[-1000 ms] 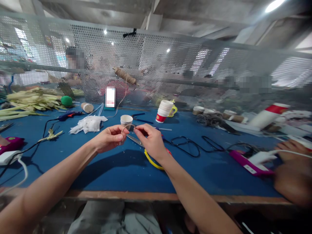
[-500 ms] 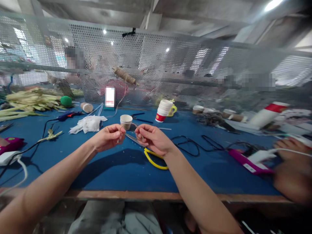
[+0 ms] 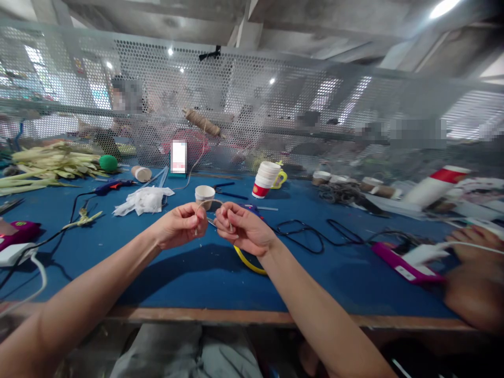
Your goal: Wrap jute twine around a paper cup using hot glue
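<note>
Between my hands arches a short, thin tan cord (image 3: 212, 201), bent upward in the middle; whether it is twine or covered wire I cannot tell. My left hand (image 3: 181, 226) pinches one end between thumb and finger, and my right hand (image 3: 246, 226) pinches the other. Both are raised a little above the blue table. Just behind the cord stands a white paper cup (image 3: 205, 193). Below my right hand lies a pair of scissors with yellow handles (image 3: 250, 264), mostly hidden by that hand.
A white cloth (image 3: 144, 201), a glue gun (image 3: 114, 186) and pale dried husks (image 3: 59, 160) lie left. Stacked cups (image 3: 265, 180) stand behind. A twine spool (image 3: 202, 122) hangs on the mesh screen (image 3: 252, 100). Right are a black cable (image 3: 303, 231), purple power strip (image 3: 405, 265) and another person's arm (image 3: 474, 273).
My hands have come slightly closer together, and my right hand has turned and lowered, covering more of the scissors. Both still pinch the cord. The view has shifted very slightly.
</note>
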Demonstrator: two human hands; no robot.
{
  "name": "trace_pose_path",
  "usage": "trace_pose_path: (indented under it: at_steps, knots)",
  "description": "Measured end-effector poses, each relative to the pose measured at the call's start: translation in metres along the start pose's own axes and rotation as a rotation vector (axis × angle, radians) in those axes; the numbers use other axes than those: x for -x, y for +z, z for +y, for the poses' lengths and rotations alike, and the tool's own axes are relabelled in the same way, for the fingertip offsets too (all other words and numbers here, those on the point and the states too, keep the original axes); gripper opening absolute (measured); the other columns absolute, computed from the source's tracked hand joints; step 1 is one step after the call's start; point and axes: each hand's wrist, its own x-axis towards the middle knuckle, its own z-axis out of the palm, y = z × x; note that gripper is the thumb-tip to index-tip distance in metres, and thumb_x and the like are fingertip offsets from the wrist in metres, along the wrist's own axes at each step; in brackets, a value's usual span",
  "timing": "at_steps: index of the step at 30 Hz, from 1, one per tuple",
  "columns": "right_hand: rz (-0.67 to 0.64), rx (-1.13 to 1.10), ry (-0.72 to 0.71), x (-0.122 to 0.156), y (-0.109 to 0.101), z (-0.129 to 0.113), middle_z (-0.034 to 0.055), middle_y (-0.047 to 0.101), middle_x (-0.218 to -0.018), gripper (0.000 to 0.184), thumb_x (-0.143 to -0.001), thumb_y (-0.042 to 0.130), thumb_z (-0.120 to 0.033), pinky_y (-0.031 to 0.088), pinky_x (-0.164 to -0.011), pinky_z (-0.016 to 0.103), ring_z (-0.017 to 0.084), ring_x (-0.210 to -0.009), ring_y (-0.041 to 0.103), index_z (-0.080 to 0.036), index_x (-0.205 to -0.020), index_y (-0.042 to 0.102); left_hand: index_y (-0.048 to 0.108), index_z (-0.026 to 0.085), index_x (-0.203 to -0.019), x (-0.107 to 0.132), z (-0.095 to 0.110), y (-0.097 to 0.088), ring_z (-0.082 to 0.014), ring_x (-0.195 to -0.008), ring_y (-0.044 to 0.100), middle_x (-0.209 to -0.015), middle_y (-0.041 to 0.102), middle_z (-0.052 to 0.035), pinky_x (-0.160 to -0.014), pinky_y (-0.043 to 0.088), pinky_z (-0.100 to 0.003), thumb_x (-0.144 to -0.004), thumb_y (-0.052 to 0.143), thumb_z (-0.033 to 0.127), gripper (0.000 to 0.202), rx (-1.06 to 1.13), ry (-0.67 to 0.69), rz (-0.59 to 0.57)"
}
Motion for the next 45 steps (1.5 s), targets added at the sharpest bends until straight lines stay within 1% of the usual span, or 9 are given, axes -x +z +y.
trace_pose_path:
  at_steps: [9, 13, 16, 20, 25, 29, 33, 36, 45]
  knots:
    - [0.04, -0.043, 0.004, -0.002, -0.001, -0.001, -0.0042, 0.045, -0.056, 0.017, -0.066, 0.074, -0.024, 0.023, -0.041, 0.014, 0.002, -0.046, 0.033, -0.012, -0.068, 0.061, 0.064, 0.014, -0.068, -0.001, -0.002, -0.005, -0.0069, -0.052, 0.048, -0.058, 0.053, 0.0012, -0.05, 0.034, -0.019, -0.06, 0.078, 0.023, 0.018, -0.018, -0.015, 0.037]
    - [0.209, 0.032, 0.015, -0.004, -0.005, 0.0, -0.0039, 0.047, -0.056, 0.03, -0.066, 0.071, -0.04, 0.026, -0.04, 0.015, 0.003, -0.045, 0.036, -0.012, -0.075, 0.063, 0.063, 0.013, -0.067, -0.004, 0.002, -0.006, -0.0065, -0.05, 0.048, -0.057, 0.055, 0.0011, -0.049, 0.035, -0.019, -0.057, 0.079, 0.023, 0.021, -0.056, 0.037, 0.119]
    - [0.354, 0.195, -0.035, -0.006, -0.004, 0.008, -0.0016, 0.054, -0.062, 0.04, -0.067, 0.065, -0.051, 0.034, -0.043, 0.018, 0.006, -0.049, 0.045, -0.014, -0.081, 0.062, 0.06, 0.013, -0.063, -0.007, -0.001, -0.004, -0.006, -0.05, 0.049, -0.058, 0.058, 0.0012, -0.05, 0.036, -0.018, -0.056, 0.079, 0.022, 0.022, -0.083, 0.156, 0.292]
    - [0.412, 0.568, -0.144, -0.007, 0.002, 0.025, -0.0021, 0.058, -0.068, 0.037, -0.059, 0.075, -0.04, 0.043, -0.05, 0.022, 0.009, -0.057, 0.052, -0.017, -0.082, 0.058, 0.059, 0.012, -0.06, -0.01, -0.011, -0.003, -0.0051, -0.05, 0.048, -0.056, 0.059, 0.002, -0.052, 0.038, -0.018, -0.056, 0.078, 0.022, 0.021, -0.121, 0.224, 0.446]
    - [0.456, 0.819, -0.293, -0.005, 0.003, 0.029, -0.003, 0.057, -0.059, 0.02, -0.074, 0.062, -0.036, 0.046, -0.052, 0.025, 0.01, -0.053, 0.054, -0.018, -0.075, 0.056, 0.062, 0.011, -0.062, -0.009, -0.012, -0.001, -0.0054, -0.053, 0.051, -0.059, 0.061, 0.0007, -0.055, 0.041, -0.018, -0.055, 0.079, 0.021, 0.021, -0.114, 0.186, 0.428]
    - [0.451, 0.925, -0.377, -0.001, -0.001, 0.021, -0.002, 0.058, -0.063, 0.012, -0.077, 0.059, -0.031, 0.047, -0.055, 0.025, 0.01, -0.055, 0.055, -0.019, -0.075, 0.057, 0.063, 0.011, -0.075, -0.007, 0.0, -0.001, -0.0084, -0.055, 0.056, -0.066, 0.065, -0.0038, -0.05, 0.043, -0.018, -0.064, 0.073, 0.033, 0.027, -0.052, 0.075, 0.427]
    - [0.436, 0.825, -0.363, 0.0, -0.001, 0.016, -0.0011, 0.059, -0.065, 0.012, -0.075, 0.062, -0.031, 0.048, -0.055, 0.025, 0.01, -0.056, 0.055, -0.019, -0.074, 0.058, 0.057, 0.01, -0.064, -0.007, 0.005, -0.002, -0.0064, -0.044, 0.053, -0.059, 0.062, -0.0021, -0.044, 0.042, -0.017, -0.071, 0.068, 0.027, 0.022, -0.054, 0.045, 0.422]
    - [0.43, 0.679, -0.346, -0.001, -0.001, 0.016, -0.0004, 0.061, -0.067, 0.015, -0.074, 0.063, -0.033, 0.048, -0.054, 0.025, 0.009, -0.056, 0.055, -0.019, -0.075, 0.058, 0.057, 0.01, -0.063, -0.007, 0.003, -0.001, -0.0066, -0.045, 0.055, -0.06, 0.063, -0.0024, -0.046, 0.045, -0.017, -0.071, 0.069, 0.024, 0.02, -0.06, 0.035, 0.415]
    - [0.417, 0.456, -0.296, -0.001, -0.001, 0.015, -0.0021, 0.061, -0.064, 0.018, -0.07, 0.068, -0.034, 0.045, -0.053, 0.021, 0.007, -0.054, 0.053, -0.018, -0.073, 0.06, 0.058, 0.01, -0.064, -0.006, -0.002, 0.003, -0.008, -0.049, 0.058, -0.062, 0.066, -0.0033, -0.048, 0.047, -0.017, -0.07, 0.069, 0.022, 0.018, -0.056, 0.04, 0.373]
